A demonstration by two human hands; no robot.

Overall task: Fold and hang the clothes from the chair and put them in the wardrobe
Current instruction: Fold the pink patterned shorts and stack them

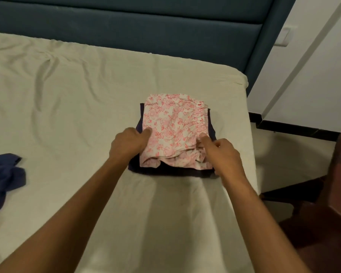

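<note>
A folded white garment with a pink floral print lies on top of a folded dark navy garment near the right edge of the bed. My left hand grips the left side of this stack, thumb on the pink cloth and fingers tucked under. My right hand holds the stack's right front corner, thumb on top and fingers curled around the edge. An unfolded blue garment lies crumpled at the left edge of the view.
The bed has a wrinkled cream sheet and a teal padded headboard. A dark wooden chair stands right of the bed. A white wall with a switch plate rises at the far right.
</note>
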